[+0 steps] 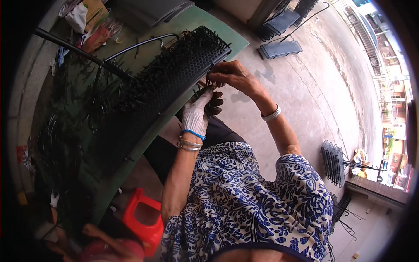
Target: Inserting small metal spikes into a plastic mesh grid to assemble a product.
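A long black panel (174, 81) full of small holes lies slanted along the table edge, with many short black sticks standing up from it. My left hand (197, 114), in a white knitted glove with dark fingers, is curled just below the panel's near edge. My bare right hand (238, 76) meets it there, thumb and fingers pinched together by the panel's right end. Small dark slivers show between the fingertips, but what each hand grips is too small to make out.
Loose black sticks (56, 131) cover the left of the green table (227, 32). A black metal rod (83, 53) crosses behind the panel. A red plastic stool (144, 220) stands below, near another person's arm (107, 238). Black racks (334, 162) stand on the floor at right.
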Tool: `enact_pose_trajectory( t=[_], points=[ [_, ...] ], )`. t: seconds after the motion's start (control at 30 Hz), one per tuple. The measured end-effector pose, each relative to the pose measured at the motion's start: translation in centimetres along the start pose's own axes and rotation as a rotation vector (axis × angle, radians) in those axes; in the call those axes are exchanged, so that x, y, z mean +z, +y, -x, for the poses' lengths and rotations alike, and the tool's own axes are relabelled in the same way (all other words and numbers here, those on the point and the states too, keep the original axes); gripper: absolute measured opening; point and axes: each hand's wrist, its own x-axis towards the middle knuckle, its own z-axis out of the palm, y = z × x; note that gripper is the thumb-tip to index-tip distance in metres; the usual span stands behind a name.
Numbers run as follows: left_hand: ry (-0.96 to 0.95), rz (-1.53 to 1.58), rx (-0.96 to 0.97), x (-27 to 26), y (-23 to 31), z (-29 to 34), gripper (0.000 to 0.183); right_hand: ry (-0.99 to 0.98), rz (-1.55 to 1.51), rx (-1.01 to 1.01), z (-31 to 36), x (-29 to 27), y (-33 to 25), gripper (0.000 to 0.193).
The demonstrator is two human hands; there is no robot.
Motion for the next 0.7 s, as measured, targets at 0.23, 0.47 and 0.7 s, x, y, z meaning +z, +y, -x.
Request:
enact_pose_trajectory(
  t=[0.23,0.47,0.7],
  points=[
    [-0.030,-0.021,0.028,-0.46,0.07,-0.46,0.025,-0.035,-0.150,-0.008,-0.34,-0.07,-0.07,0.021],
    [-0.060,-0.049,0.025,-0.24,0.86,-0.28,0.025,0.027,-0.139,-0.023,-0.68,-0.16,0.21,0.018],
    [-0.106,-0.046,0.066,-0.37,0.46,-0.60,0.026,0.028,-0.178,-0.022,-0.50,-0.37,-0.02,0.016]
  ],
)
